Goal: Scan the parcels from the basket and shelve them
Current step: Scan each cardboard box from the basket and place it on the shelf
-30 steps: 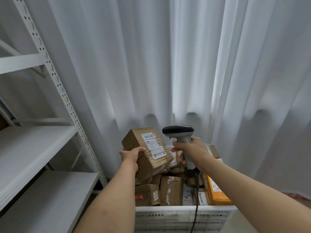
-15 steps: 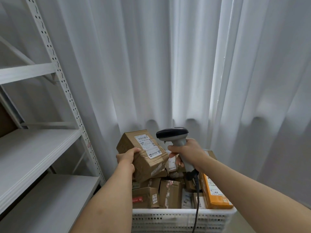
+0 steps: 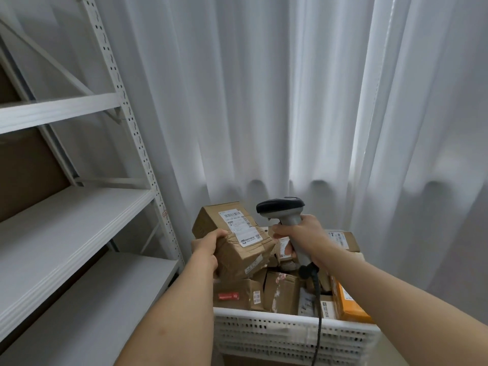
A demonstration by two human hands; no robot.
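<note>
I see my left hand (image 3: 207,245) gripping a brown cardboard parcel (image 3: 232,240) by its near left edge, fingers curled round the corner, holding it tilted above the white perforated basket (image 3: 290,336). The parcel's white shipping label (image 3: 239,228) faces up and toward the scanner. My right hand (image 3: 301,233) is wrapped round the grey handle of a handheld barcode scanner (image 3: 284,211), whose dark head sits just beside the parcel's upper right corner; its black cable (image 3: 318,313) hangs down over the basket's near wall. The basket is full of other cardboard parcels (image 3: 280,291), with an orange packet (image 3: 348,302) at its right side. On my left stands a white metal shelving unit (image 3: 79,207), and white curtains (image 3: 264,101) hang behind everything.
</note>
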